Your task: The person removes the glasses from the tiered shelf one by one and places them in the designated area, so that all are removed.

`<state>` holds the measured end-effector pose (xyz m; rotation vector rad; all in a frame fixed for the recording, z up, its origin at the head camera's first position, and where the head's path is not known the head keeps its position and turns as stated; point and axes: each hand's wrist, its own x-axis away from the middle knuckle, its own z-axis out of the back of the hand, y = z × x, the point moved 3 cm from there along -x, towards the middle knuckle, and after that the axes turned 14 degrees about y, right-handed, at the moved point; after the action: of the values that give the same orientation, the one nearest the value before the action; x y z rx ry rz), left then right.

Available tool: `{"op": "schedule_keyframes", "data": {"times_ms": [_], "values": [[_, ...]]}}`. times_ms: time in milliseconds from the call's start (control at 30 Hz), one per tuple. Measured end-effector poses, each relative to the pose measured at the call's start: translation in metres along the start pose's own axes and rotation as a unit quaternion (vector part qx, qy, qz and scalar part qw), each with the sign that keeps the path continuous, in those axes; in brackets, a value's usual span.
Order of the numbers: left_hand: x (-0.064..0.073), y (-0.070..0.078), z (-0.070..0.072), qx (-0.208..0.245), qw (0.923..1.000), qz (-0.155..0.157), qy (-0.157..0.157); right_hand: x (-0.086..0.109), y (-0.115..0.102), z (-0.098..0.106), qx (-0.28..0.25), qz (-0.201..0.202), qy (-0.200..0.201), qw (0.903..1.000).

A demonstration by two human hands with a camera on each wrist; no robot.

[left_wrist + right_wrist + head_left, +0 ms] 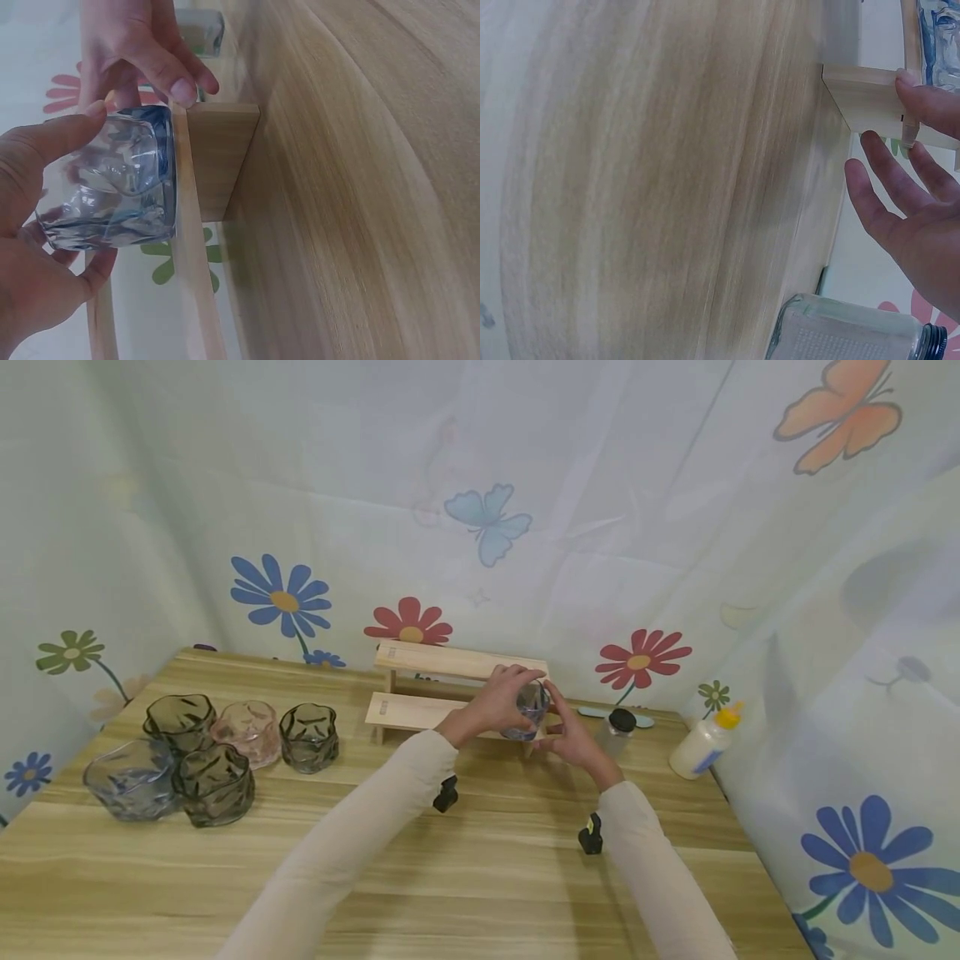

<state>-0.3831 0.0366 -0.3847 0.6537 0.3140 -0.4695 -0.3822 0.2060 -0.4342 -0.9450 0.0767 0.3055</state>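
Note:
A blue-tinted glass cup (532, 708) is at the right end of the lower board of a two-tier wooden shelf (408, 712). My left hand (497, 700) grips the cup, thumb on one side and fingers round the other. In the left wrist view the base of the cup (112, 184) lies against the board. My right hand (573, 737) is at the shelf's right end, beside the cup. Its thumb touches the board edge, and its other fingers are loosely bent and spread near the end support (866, 94), as the right wrist view shows.
On the left of the wooden table (465, 885) stand several tinted glass cups (309, 739), grey, pink and blue. Right of the shelf are a black-capped clear jar (617, 737), a flat light-blue strip (642, 721) and a white bottle with a yellow tip (697, 750). A floral curtain (375, 468) hangs behind.

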Motion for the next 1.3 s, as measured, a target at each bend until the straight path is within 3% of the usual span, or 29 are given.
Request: {"op": "schedule_keyframes", "data": {"times_ms": [333, 667, 900, 967, 1067, 1200, 1300], "values": [[0.004, -0.004, 0.001, 0.005, 0.9999, -0.007, 0.006, 0.0, 0.001, -0.001, -0.012, 0.007, -0.003, 0.9999], [0.012, -0.009, 0.004, 0.049, 0.9988, -0.001, 0.0, 0.0, 0.003, -0.001, -0.002, 0.004, -0.001, 1.0], [0.018, -0.017, 0.003, 0.118, 0.9925, 0.03, -0.008, 0.003, -0.004, -0.001, -0.004, 0.008, -0.002, 1.0], [0.018, -0.018, 0.003, 0.125, 0.9914, 0.037, -0.009, 0.008, -0.015, 0.001, -0.006, 0.009, -0.005, 0.9999], [0.019, -0.018, 0.003, 0.128, 0.9907, 0.044, -0.012, 0.008, -0.016, 0.001, -0.008, 0.009, -0.006, 0.9999], [0.019, -0.017, 0.004, 0.127, 0.9902, 0.056, -0.018, 0.001, 0.001, -0.002, -0.004, 0.007, 0.001, 1.0], [0.018, -0.018, 0.005, 0.13, 0.9893, 0.063, -0.021, 0.001, 0.001, -0.001, 0.0, 0.005, 0.002, 1.0]]}}
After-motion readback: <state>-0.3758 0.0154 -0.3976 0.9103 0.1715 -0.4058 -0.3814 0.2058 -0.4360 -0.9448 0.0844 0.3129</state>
